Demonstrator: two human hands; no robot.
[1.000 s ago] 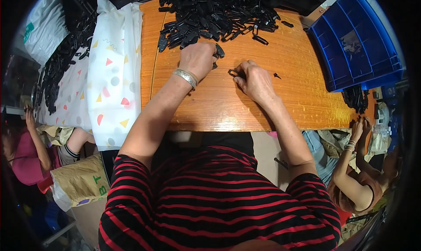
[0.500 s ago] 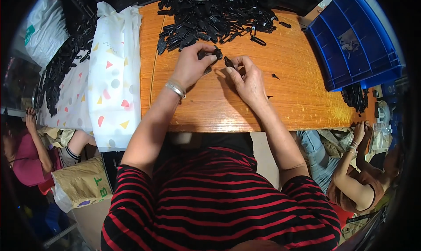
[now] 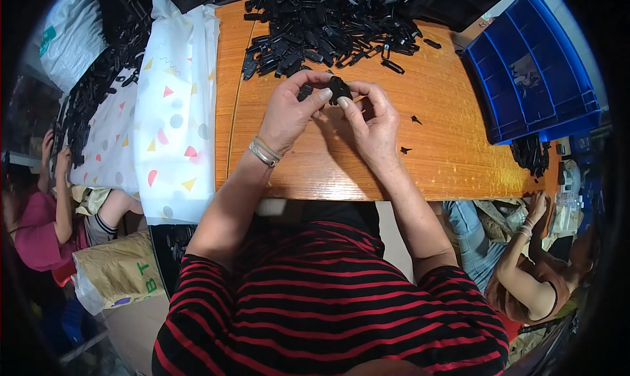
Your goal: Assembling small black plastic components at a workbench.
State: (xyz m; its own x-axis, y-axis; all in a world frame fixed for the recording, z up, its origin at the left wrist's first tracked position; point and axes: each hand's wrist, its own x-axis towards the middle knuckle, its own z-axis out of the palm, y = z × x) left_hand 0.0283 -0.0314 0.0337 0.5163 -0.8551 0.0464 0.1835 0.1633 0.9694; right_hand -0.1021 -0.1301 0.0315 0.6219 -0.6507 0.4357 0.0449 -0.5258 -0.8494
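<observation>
Both hands are up over the middle of the wooden table (image 3: 433, 159), meeting on one small black part (image 3: 339, 87). The left hand (image 3: 292, 110) pinches it from the left with thumb and fingers, the right hand (image 3: 374, 123) from the right, so the fingertips are pretty much together, clamped on that piece. It's held just above the tabletop, right at the near fringe of the pile (image 3: 328, 21).

Room-wise: between the hands and the near table edge it's bare wood, and there's more open wood to the right, running up to the blue crate (image 3: 531, 107). The far side is taken up by that pile of black parts, way too many to count. The left edge of the table butts against a white cloth (image 3: 174, 120) with coloured triangles and dots, which hangs down over the near side.

Containers: one blue crate at the right end, tilted on the corner, mostly bare inside with a little clump of dark stuff, can't tell what. A tan sack (image 3: 118, 271) sits on the floor lower left; its contents aren't visible.

Counts: two loose black bits (image 3: 410, 134) on the wood right of the hands, one bracelet (image 3: 264, 153) on the left wrist, and two other people, one at the left edge (image 3: 39, 225), one lower right (image 3: 531, 271).
</observation>
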